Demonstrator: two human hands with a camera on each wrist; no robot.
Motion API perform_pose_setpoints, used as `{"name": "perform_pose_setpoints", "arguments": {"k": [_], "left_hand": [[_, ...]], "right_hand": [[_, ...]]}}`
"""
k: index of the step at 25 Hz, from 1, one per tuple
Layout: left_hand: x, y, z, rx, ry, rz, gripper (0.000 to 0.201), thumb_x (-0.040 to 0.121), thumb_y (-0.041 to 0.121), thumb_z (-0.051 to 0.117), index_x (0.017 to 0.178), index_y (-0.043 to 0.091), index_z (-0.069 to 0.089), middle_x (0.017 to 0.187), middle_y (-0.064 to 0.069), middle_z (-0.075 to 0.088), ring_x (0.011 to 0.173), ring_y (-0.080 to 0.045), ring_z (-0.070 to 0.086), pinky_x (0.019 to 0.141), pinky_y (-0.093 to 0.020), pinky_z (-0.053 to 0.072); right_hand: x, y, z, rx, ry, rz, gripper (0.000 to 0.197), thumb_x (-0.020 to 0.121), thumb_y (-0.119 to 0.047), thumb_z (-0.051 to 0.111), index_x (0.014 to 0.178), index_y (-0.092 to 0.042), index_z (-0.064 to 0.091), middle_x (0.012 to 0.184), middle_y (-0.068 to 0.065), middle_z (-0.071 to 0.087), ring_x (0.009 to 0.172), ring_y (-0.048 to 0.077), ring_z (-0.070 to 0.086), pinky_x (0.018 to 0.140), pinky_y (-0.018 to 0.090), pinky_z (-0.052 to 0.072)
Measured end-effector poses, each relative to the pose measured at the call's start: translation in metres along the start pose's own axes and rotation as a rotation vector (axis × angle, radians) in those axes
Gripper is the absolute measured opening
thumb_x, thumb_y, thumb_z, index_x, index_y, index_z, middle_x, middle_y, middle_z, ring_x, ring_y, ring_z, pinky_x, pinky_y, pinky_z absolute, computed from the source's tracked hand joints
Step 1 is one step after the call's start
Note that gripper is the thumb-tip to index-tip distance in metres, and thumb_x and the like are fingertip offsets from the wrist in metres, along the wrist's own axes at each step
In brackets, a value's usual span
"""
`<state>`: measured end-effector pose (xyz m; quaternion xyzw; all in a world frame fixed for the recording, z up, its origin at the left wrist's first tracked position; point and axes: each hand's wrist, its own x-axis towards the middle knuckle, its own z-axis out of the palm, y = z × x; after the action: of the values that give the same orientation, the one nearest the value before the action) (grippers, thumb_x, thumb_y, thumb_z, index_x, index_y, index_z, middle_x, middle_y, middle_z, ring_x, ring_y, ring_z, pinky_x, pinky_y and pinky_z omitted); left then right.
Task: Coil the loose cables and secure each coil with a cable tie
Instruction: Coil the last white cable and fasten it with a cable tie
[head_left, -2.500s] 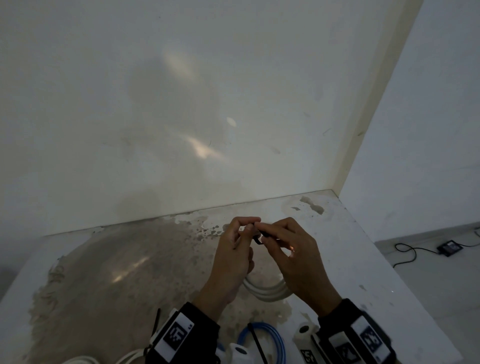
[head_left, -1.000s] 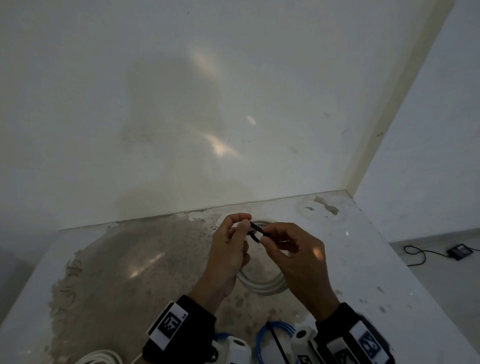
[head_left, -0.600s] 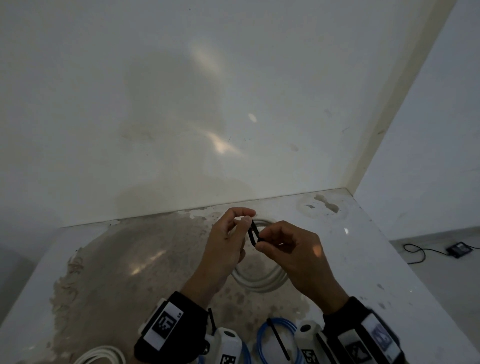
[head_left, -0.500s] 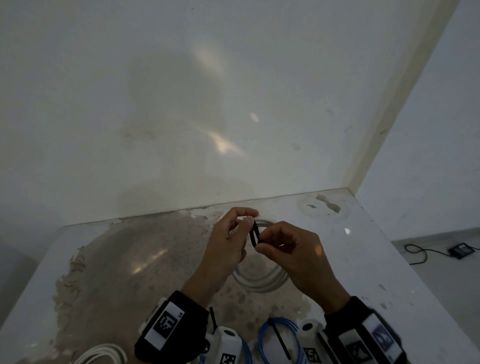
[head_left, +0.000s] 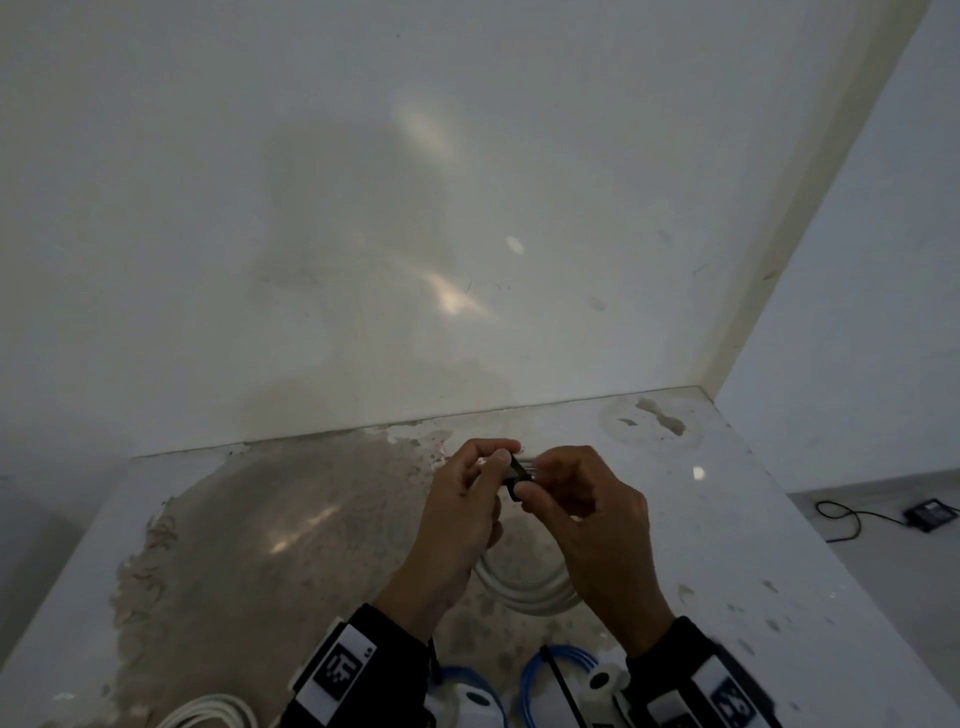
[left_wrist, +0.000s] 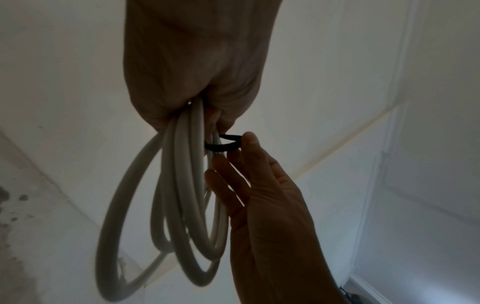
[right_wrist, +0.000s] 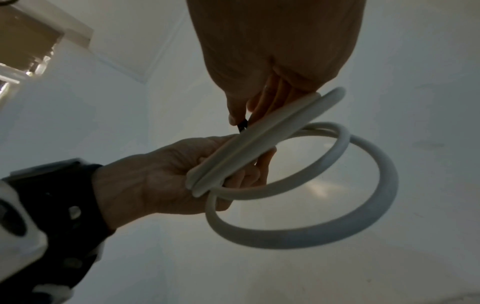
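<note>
So the left hand (head_left: 457, 512) has the white coil (head_left: 524, 587) bunched in its curled fingers, loops hanging below the grip, above the stained table (head_left: 727, 519). Right hand (head_left: 587, 514) pinches the black cable tie (left_wrist: 223, 144), looped around the strands just beside the left fingertips.

The white tabletop (head_left: 727, 519) carries a broad brown stain (head_left: 270, 530) across its left half, running up to the back edge. Chipped patches (head_left: 657, 421) mark its far right corner. A small black device (head_left: 930, 514) with cord lies on the floor, right.
</note>
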<state>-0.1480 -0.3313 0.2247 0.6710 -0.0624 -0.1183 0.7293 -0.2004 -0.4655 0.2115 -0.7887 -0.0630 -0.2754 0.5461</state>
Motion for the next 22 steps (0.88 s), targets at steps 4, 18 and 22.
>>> {"name": "perform_pose_setpoints", "arguments": {"k": [4, 18, 22], "left_hand": [[0.0, 0.001, 0.0, -0.02, 0.011, -0.016, 0.019, 0.101, 0.024, 0.049, 0.1, 0.021, 0.068, 0.071, -0.016, 0.05, 0.045, -0.012, 0.028, 0.044, -0.024, 0.025], [-0.009, 0.005, -0.004, 0.039, -0.033, 0.015, 0.024, 0.102, 0.029, 0.048, 0.1, 0.014, 0.067, 0.069, -0.015, 0.064, 0.043, -0.013, 0.026, 0.044, -0.024, 0.024], [-0.009, 0.006, -0.003, 0.106, -0.06, 0.089, 0.024, 0.103, 0.025, 0.046, 0.106, 0.016, 0.069, 0.056, 0.013, 0.059, 0.039, -0.009, 0.03, 0.041, -0.02, 0.028]], "right_hand": [[0.0, 0.003, 0.004, -0.014, 0.003, -0.01, 0.018, 0.089, -0.024, 0.068, 0.107, -0.021, 0.069, 0.096, -0.007, 0.075, 0.08, 0.003, 0.072, 0.069, 0.024, 0.061], [0.015, 0.007, -0.011, -0.245, -0.049, -0.295, 0.02, 0.093, -0.026, 0.063, 0.098, -0.009, 0.072, 0.097, -0.002, 0.065, 0.082, 0.001, 0.064, 0.068, 0.01, 0.054], [0.012, 0.003, -0.011, -0.311, 0.026, -0.39, 0.007, 0.092, -0.017, 0.062, 0.09, -0.01, 0.063, 0.1, 0.006, 0.06, 0.088, 0.002, 0.058, 0.07, 0.008, 0.053]]}}
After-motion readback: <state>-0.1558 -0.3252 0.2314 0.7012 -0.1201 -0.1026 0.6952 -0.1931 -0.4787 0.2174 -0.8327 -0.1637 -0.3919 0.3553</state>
